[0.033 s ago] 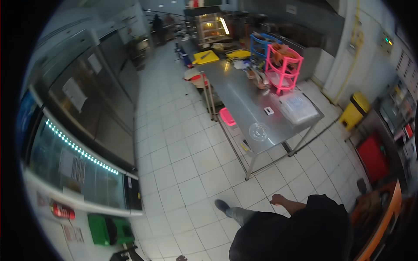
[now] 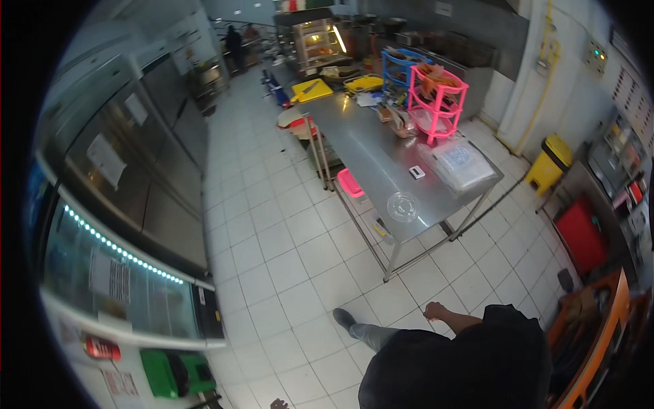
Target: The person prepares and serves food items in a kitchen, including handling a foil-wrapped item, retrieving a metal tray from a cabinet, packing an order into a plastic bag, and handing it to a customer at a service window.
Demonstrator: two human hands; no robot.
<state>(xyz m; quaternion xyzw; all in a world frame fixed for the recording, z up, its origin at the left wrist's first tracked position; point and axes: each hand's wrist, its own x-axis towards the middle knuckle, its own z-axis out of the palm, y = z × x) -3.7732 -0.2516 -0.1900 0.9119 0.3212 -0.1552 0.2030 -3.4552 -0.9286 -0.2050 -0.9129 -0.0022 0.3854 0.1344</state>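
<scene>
- Brushing past the steel table [image 2: 368, 150] could have meant a knocked shin, since its nearest leg stood close to the person's shoe [image 2: 344, 317].
- The clear round lid [image 2: 403, 207] lay on the table's near end, close to the edge; it looked light enough that a swinging arm could have swept it off.
- The right hand [image 2: 433, 311] was apart from the table and looked curled in; whether it enclosed something small could not be told. Only a sliver of the left hand [image 2: 279, 404] showed at the lower rim, its hold impossible to judge.
- The pink rack [image 2: 455, 88] stood tall and loaded near the far edge; a bump could have tipped it onto the plastic-wrapped stack [image 2: 463, 167].
- The tabletop was smooth, shiny metal, more crowded toward its far end, around a yellow board [image 2: 315, 88].
- Pale tiles covered the floor [image 2: 272, 266]; a lit glass-door fridge [image 2: 146, 290] lined the left, a yellow bin [image 2: 547, 167] stood right.
</scene>
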